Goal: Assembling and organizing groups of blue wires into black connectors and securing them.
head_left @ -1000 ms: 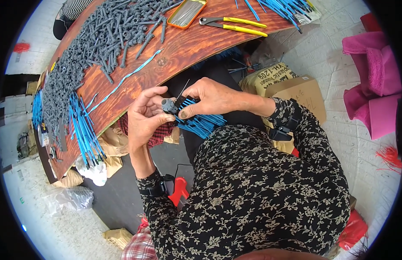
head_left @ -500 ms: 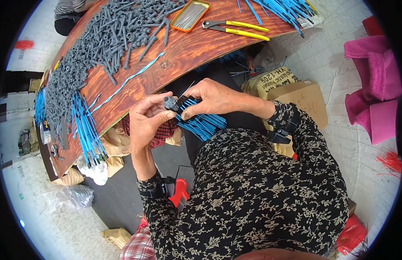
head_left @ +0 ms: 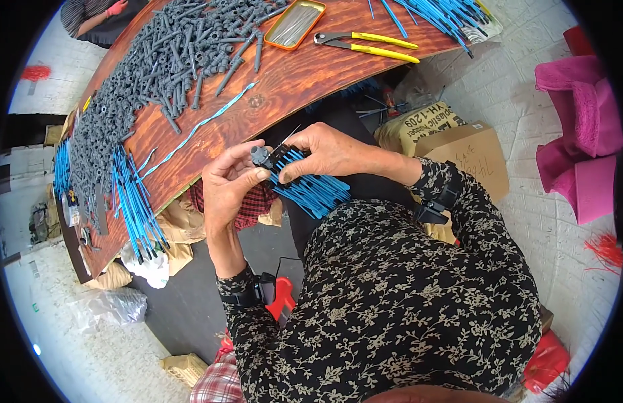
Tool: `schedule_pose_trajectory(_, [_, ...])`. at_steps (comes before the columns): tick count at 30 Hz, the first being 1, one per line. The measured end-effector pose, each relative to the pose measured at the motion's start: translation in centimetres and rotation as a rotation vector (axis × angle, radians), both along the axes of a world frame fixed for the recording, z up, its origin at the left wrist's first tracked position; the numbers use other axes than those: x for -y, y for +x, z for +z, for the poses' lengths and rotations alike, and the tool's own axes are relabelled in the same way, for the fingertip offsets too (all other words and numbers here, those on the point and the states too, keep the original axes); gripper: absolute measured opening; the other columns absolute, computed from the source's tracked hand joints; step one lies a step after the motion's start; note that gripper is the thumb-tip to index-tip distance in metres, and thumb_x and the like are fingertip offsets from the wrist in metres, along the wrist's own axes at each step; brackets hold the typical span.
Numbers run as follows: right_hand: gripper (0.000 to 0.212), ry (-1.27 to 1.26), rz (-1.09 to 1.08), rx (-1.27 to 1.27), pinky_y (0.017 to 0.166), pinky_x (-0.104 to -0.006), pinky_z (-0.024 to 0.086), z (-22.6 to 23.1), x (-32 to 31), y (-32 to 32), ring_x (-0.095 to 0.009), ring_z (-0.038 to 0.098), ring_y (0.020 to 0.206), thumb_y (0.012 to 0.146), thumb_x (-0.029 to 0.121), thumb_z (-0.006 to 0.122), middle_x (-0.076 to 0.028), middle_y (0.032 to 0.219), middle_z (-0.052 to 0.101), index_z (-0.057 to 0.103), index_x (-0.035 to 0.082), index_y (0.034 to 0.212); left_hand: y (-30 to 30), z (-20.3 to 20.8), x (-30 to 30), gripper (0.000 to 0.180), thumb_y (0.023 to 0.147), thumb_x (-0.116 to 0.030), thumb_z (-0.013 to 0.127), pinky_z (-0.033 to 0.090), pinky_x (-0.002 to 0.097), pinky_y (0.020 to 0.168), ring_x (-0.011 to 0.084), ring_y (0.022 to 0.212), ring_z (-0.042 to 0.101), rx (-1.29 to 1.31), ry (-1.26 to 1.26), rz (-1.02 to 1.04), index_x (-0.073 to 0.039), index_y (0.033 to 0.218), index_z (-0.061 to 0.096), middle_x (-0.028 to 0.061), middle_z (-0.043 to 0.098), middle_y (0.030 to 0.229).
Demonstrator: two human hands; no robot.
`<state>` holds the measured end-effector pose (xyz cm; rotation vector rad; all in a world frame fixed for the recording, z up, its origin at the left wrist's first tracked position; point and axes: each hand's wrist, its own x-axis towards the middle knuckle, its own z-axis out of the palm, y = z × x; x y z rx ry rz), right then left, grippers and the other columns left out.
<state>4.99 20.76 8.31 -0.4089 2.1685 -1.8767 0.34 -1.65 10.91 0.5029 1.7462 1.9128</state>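
My left hand is closed, thumb and fingers pinching a small grey plastic fitting with a round head. Close beside it, my right hand is closed on the black-ended side of a bundle of thin blue rods. The rods fan out over my lap toward my body. A thin metal wire or needle sticks up by the right fingers; its lower end is hidden. Where the fitting meets the black ends, fingers cover the contact.
On the curved wooden table lie a large heap of grey fittings, an orange-rimmed tin of thin metal pins, yellow-handled pincers and more blue rods. A cardboard box stands at right. Another person's gloved hand shows far left.
The grey fitting has shifted slightly left and up in my left fingers, and both hands have moved only a little. At the far left, the other person's gloved hand has come into view.
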Motion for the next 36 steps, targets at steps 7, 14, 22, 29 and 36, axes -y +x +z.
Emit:
schedule_pose_trajectory(7, [0.04,0.193,-0.008,-0.194,0.056,-0.0326,0.044,-0.4,0.3,-1.7,-0.013,0.054,0.058,0.076,0.037,0.081,-0.009,0.063,0.06,0.069,0.001,0.086,-1.3,-0.5,0.4,0.044,0.079,0.008,0.073,0.054,0.0251,0.079,0.0124,0.088,0.066,0.037,-0.039,0.036,0.005,0.121,0.063,0.01,0.07,0.104])
schedule_pose_trajectory(14, [0.041,0.238,0.071,-0.171,0.057,-0.0322,0.045,0.4,0.2,-2.8,-0.014,0.056,0.059,0.075,0.04,0.081,-0.009,0.064,0.062,0.07,0.002,0.086,-1.5,-0.8,0.5,0.046,0.078,0.008,0.074,0.053,0.024,0.079,0.0119,0.089,0.065,0.058,-0.056,0.063,0.005,0.122,0.063,0.0088,0.069,0.105])
schedule_pose_trajectory(22, [0.038,0.027,0.136,0.025,0.056,-0.0295,0.044,-0.2,0.1,-3.2,-0.008,0.054,0.06,0.076,0.038,0.082,-0.001,0.064,0.063,0.071,0.001,0.083,-1.8,-0.8,0.6,0.044,0.078,0.008,0.073,0.053,0.0238,0.079,0.0113,0.088,0.065,0.026,-0.068,0.031,0.005,0.12,0.064,0.0075,0.07,0.102])
schedule_pose_trajectory(29, [0.038,0.103,0.234,0.12,0.058,-0.0278,0.046,1.1,-0.1,-3.1,-0.006,0.056,0.065,0.077,0.035,0.082,-0.001,0.067,0.064,0.072,0.0,0.084,-1.8,-0.8,1.1,0.045,0.075,0.008,0.076,0.052,0.0228,0.077,0.0104,0.087,0.064,-0.059,-0.075,-0.074,0.005,0.118,0.067,0.0054,0.067,0.104])
schedule_pose_trajectory(36, [0.04,0.082,0.21,0.102,0.063,-0.0267,0.048,0.9,0.1,-2.0,-0.007,0.058,0.069,0.076,0.034,0.081,-0.002,0.075,0.067,0.071,0.0,0.094,-0.1,0.2,1.1,0.047,0.073,0.006,0.078,0.051,0.0236,0.081,0.0104,0.092,0.062,-0.018,-0.095,-0.009,0.003,0.119,0.067,0.0061,0.066,0.105])
